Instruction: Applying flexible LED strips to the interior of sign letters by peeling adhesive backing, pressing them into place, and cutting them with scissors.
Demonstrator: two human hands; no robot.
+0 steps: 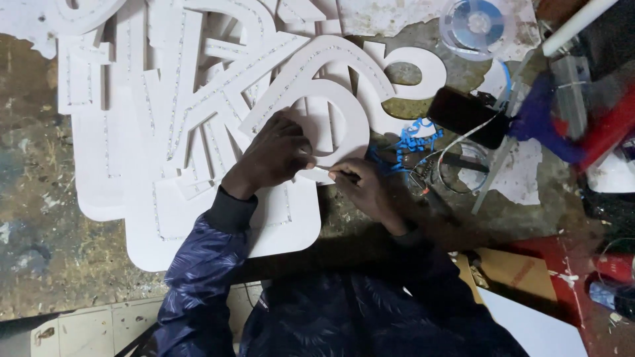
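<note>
On the far left I see the rough, dirty bench (40, 218). Next comes a big pile of white cut-out shapes (165, 119) with tiny dots along their edges. A rounded white board (278, 225) lies under them.

My left hand (274, 155) rests on a white curvy shape (331, 99), and its fingers are bent and press down on it. Just beside it, my right hand (364, 188) has its fingers pinched shut on a small thin tool (321, 172). The tip of the tool touches the bottom edge of the curvy shape.

Further right I see blue wires (413, 135), a black phone (466, 116) and a clear reel (476, 26). Red and purple things lie at the far right, too blurry to tell.
</note>
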